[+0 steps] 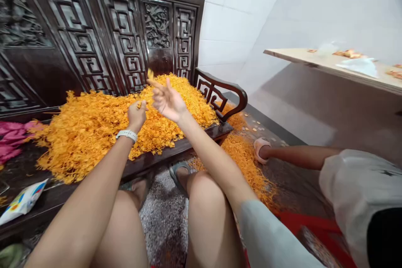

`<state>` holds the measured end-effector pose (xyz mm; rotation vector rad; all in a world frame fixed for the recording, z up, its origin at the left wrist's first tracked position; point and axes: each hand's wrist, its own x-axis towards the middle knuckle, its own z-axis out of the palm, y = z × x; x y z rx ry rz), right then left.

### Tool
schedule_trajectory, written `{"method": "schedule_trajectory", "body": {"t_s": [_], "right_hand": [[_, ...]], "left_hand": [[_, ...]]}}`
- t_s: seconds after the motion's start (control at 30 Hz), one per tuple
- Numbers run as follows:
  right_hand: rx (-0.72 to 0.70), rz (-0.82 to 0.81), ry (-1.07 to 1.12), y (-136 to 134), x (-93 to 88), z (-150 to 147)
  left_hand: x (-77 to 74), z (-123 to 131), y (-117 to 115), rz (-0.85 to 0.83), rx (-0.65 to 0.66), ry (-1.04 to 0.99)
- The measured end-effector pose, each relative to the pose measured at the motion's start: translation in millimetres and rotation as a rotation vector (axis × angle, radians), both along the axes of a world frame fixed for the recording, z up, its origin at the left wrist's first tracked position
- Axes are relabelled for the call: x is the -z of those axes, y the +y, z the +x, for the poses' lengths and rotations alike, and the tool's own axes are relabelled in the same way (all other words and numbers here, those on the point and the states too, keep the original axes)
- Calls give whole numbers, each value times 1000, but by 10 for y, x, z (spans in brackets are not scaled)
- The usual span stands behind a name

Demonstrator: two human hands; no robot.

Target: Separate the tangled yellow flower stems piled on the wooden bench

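A large heap of orange flower-like pieces (91, 134) with thin stems covers much of the dark wooden bench (163, 155) in front of me. My left hand (137, 116), below a white wristband, is closed over the heap, and a bit of an orange flower-like piece shows between its fingers. To its right my right hand (169, 101) is raised palm up with the fingers spread and the thumb apart. At its index fingertip there is a blurred yellow piece (150, 74); whether it touches the finger I cannot tell.
Pink material (15, 138) and a white packet (23, 201) lie on the bench's left. Orange strands (241, 155) litter the floor at right, near another person's leg (292, 155). A pale shelf (301, 54) juts out at upper right. The bench has a curved armrest (240, 96).
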<state>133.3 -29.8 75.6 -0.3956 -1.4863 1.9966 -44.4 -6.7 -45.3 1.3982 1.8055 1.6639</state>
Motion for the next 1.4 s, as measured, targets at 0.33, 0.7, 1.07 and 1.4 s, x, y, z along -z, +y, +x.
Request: {"method": "schedule_trajectory", "body": {"t_s": [0.33, 0.7, 1.07, 1.4], "right_hand": [[513, -64, -341, 246, 800, -366], [470, -157, 3, 361, 722, -314], [630, 64, -65, 376, 776, -244], [700, 300, -198, 427, 858, -348]], "left_hand": [[-245, 71, -110, 227, 1, -177], [-332, 167, -327, 177, 192, 212], [-304, 351, -282, 165, 204, -138], [-222, 362, -111, 214, 165, -284]]}}
